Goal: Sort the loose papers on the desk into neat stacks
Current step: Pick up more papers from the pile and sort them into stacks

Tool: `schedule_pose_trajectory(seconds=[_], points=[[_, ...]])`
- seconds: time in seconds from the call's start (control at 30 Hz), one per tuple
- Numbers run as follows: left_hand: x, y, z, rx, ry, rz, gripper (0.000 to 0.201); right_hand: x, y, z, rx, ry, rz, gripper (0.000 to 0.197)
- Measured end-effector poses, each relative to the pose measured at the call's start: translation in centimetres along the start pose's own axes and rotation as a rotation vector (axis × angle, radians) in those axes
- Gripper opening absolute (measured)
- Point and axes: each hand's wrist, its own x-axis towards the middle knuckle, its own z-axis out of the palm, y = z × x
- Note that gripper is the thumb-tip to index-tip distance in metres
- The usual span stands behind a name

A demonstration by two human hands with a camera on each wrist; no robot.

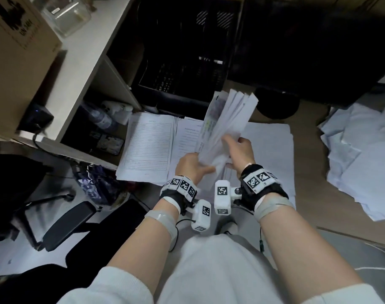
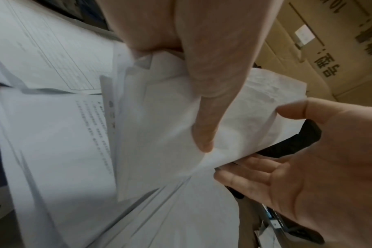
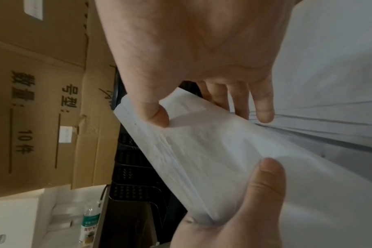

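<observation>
Looking down from the head view: left hand (image 1: pixel 192 165) grips the lower end of a fanned bundle of papers (image 1: pixel 227 119), held tilted above the desk (image 1: pixel 307 137); right hand (image 1: pixel 239 150) has its fingers on the bundle's near face. Under the bundle, three flat stacks lie side by side: a lined form stack (image 1: pixel 148 145), a printed-text stack (image 1: pixel 187 137), a plain white stack (image 1: pixel 272 145). A loose heap of sheets (image 1: pixel 360 163) sits well apart at the desk's right. Black mesh tray (image 1: pixel 182 69) behind. Left wrist view: thumb (image 2: pixel 204 117) pressed across the bundle (image 2: pixel 170 134), pinching it; right hand (image 2: pixel 308 164) beside it with palm showing, fingers relaxed at the bundle's edge. Right wrist view: thumb (image 3: pixel 263 184) and fingers (image 3: pixel 263 107) lightly pinch the bundle (image 3: pixel 212 151); cardboard boxes (image 3: pixel 42 100) behind.
</observation>
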Motion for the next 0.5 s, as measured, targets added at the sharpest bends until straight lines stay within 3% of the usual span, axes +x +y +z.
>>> schedule_pose_trajectory(seconds=[0.2, 0.3, 0.37, 0.5], points=[[-1.9, 2.7, 2.3, 0.050, -0.015, 0.077, 0.039, -3.1, 0.1, -3.4, 0.032, -0.030, -0.039, 0.091], [-2.8, 3.4, 3.4, -0.015, -0.032, 0.111, 0.038, -3.5, 0.4, -5.1, 0.079, 0.012, -0.075, 0.062], [-3.5, 3.7, 3.9, -0.187, -0.059, 0.137, 0.034, -3.8, 0.3, -6.0, 0.097, -0.007, -0.089, 0.045], [-3.9, 4.2, 3.8, -0.498, -0.075, 0.090, 0.026, -3.9, 0.3, -6.9, 0.117, -0.135, -0.074, 0.038]])
